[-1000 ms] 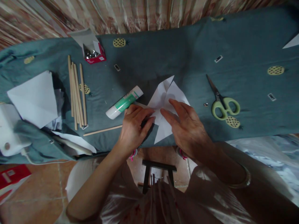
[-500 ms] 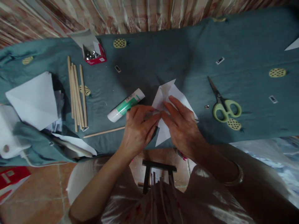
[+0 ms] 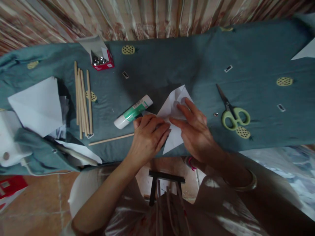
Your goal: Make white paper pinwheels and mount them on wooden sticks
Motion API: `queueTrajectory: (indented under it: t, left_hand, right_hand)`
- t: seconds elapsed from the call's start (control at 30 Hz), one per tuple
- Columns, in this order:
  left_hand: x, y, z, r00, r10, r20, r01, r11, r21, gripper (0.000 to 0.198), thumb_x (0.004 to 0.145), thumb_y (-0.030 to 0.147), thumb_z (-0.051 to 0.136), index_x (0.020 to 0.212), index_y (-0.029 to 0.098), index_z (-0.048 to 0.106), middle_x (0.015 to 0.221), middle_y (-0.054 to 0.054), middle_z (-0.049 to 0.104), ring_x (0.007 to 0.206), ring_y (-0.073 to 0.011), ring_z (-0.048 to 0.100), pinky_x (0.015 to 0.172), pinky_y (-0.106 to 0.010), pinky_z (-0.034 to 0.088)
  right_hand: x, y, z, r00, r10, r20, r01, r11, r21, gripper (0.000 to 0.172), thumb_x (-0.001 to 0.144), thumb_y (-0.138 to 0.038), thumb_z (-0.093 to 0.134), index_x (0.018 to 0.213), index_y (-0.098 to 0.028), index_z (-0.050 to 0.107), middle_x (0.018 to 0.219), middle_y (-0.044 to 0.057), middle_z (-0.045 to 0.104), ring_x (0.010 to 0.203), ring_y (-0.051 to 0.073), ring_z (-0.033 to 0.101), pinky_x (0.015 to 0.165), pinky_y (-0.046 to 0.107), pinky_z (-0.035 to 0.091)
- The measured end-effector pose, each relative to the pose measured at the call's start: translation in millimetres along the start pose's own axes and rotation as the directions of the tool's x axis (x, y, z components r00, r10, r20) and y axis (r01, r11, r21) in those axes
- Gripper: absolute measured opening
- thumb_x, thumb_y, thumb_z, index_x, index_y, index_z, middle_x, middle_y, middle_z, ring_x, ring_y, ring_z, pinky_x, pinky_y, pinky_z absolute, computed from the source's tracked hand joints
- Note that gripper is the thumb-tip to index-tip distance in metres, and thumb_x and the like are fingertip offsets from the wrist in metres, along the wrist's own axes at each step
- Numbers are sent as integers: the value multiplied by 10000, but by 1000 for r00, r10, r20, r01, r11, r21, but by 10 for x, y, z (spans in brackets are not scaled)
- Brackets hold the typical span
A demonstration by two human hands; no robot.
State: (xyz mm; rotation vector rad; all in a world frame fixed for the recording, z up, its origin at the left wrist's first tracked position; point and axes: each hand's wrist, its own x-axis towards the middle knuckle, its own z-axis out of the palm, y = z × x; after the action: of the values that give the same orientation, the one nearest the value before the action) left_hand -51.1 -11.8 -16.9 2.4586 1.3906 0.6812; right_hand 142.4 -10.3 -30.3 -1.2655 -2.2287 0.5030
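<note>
A folded piece of white paper (image 3: 173, 137) lies at the table's front edge, with pointed corners and creased flaps. My left hand (image 3: 150, 132) is closed over its left side, fingers bent together and hiding part of a fold. From the right, my right hand (image 3: 194, 126) rests on the paper with its fingers spread, the index and middle fingers on the upper flap. A white and green glue stick (image 3: 133, 112) lies just beyond my left hand. One thin wooden stick (image 3: 110, 139) runs up to that hand from the left.
Several wooden sticks (image 3: 82, 105) lie at the left beside stacked white paper (image 3: 36, 105). Behind them stands an open red box (image 3: 104, 66) of shiny metal pieces. Green-handled scissors (image 3: 232, 113) and a small metal piece (image 3: 216, 114) are on the right.
The paper's upper flap has turned and opened out under my right fingers. My left fingers have drawn together and lie flatter on the paper. The view has shifted slightly.
</note>
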Motion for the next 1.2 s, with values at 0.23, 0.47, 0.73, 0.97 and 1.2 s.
queueTrajectory:
  t: [0.23, 0.47, 0.73, 0.97, 1.2]
  left_hand:
    - [-6, 39, -8, 1000, -12, 3, 12, 999, 32, 194, 950, 284, 557, 1028, 173, 696, 1021, -70, 717, 1032, -248, 560, 890, -417, 347]
    - [-24, 75, 1, 1000, -15, 4, 15, 999, 38, 209, 957, 285, 537, 1046, 166, 684, 1060, -83, 712, 1044, -257, 561, 874, -423, 354]
    - [-12, 62, 37, 999, -22, -23, 23, 999, 27, 225, 951, 274, 541, 1084, 158, 681, 1085, -99, 703, 1069, -268, 561, 886, -439, 373]
    - [24, 54, 88, 998, -21, -54, 22, 999, 28, 206, 937, 254, 555, 1070, 170, 689, 1076, -90, 701, 1039, -259, 573, 869, -427, 383]
    - [54, 194, 94, 994, 59, -91, -60, 998, -4, 231, 941, 337, 560, 1051, 166, 671, 1058, -84, 703, 1024, -246, 579, 857, -404, 389]
  right_hand:
    - [-4, 109, -383, 997, 58, -51, -59, 998, -17, 436, 956, -216, 476, 1391, -209, 510, 1493, 118, 490, 1434, 283, 392, 1187, 510, 347]
    - [-83, 133, -527, 984, 158, -85, -158, 987, 7, 355, 967, -271, 492, 1243, -108, 645, 1308, 165, 649, 1232, 293, 612, 1066, 480, 505]
    - [-103, 230, -531, 975, 196, -105, -195, 981, 14, 331, 946, -306, 513, 1210, -178, 667, 1290, 137, 665, 1220, 299, 618, 1049, 487, 499]
    - [62, 281, -452, 933, 360, -31, -348, 918, 191, 408, 840, -313, 665, 1236, -220, 646, 1012, 69, 760, 805, 229, 718, 740, 383, 592]
    - [38, 267, -433, 843, 537, -2, -482, 758, 441, 341, 744, -284, 728, 1072, -198, 689, 675, -17, 701, 558, 144, 630, 542, 279, 520]
